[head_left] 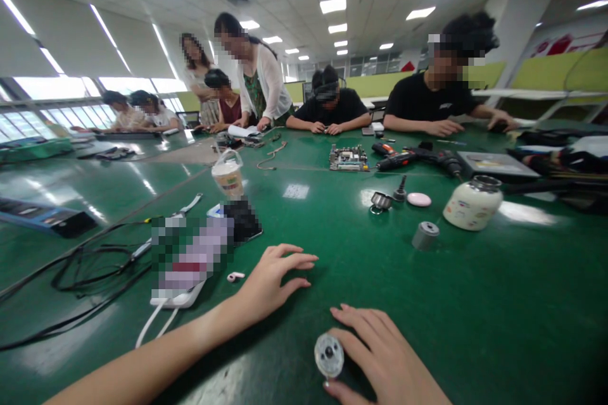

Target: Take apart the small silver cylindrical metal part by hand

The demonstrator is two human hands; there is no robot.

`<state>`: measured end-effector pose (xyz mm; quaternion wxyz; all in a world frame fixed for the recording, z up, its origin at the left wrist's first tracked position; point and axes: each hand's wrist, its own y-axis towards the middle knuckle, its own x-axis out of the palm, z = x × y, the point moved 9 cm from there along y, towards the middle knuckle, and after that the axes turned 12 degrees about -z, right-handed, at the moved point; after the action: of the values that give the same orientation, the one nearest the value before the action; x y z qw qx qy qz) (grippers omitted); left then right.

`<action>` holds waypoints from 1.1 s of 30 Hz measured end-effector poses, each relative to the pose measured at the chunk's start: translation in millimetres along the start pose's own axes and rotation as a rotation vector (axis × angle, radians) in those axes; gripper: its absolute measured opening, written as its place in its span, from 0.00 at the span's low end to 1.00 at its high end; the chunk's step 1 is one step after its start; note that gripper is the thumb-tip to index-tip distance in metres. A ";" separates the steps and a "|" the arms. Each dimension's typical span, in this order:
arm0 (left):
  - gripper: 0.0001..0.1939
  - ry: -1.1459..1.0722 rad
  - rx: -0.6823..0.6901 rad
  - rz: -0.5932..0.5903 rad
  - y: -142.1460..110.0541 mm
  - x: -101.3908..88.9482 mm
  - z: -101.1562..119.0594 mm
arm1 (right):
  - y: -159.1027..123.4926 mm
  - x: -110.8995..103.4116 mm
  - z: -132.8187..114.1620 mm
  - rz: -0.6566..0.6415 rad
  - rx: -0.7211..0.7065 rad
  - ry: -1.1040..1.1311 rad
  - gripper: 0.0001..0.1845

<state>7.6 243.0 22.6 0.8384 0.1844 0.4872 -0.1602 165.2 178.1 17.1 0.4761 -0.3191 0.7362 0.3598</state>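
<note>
My right hand (380, 354) has its thumb and index finger on either side of a round metal part (329, 355), whose light grey end face has a dark centre and small holes. Its other fingers stretch forward over the green table. My left hand (270, 281) hovers or rests with fingers apart and nothing in them; whether it touches the table I cannot tell. Ahead of my right hand stands a grey metal cylinder (426, 236) resembling a small motor. Beyond it lie a metal fitting (380, 202), a dark stepped part (401, 190) and a pink oval case (418, 200).
A cream jar (474, 204) stands to the right. Left are a white earbud (235, 276), a white power strip (180, 296), a drink cup (228, 176) and black cables (80, 266). Farther off are a circuit board (349, 158), power drills (396, 160) and several people seated or standing.
</note>
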 end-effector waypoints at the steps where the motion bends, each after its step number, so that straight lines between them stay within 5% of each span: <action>1: 0.21 -0.006 0.010 -0.015 0.3 0.9 0.3 | 0.0 -0.9 -0.5 0.008 -0.014 -0.013 0.21; 4: 0.18 -0.056 0.033 -0.024 -0.1 -1.8 5.4 | 0.2 -4.1 -0.7 0.038 -0.035 -0.047 0.20; 8: 0.14 -0.160 0.123 0.127 -12.8 -24.5 36.9 | -0.2 -5.9 -0.8 0.052 -0.045 -0.061 0.20; 11: 0.16 -0.294 0.331 0.080 -25.3 -29.8 80.1 | -1.5 -6.2 -2.0 0.058 -0.054 -0.057 0.21; 14: 0.20 -0.346 0.388 -0.049 -31.2 -21.7 102.5 | -2.6 -5.9 -2.1 0.068 -0.054 -0.045 0.22; 33: 0.29 -0.237 0.311 -0.110 -31.6 -21.1 102.0 | -1.3 -5.6 -1.5 0.042 -0.054 -0.026 0.21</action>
<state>60.7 169.6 82.9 0.8414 0.2647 0.3637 -0.2995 167.5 176.8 22.5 0.4693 -0.3118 0.7264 0.3936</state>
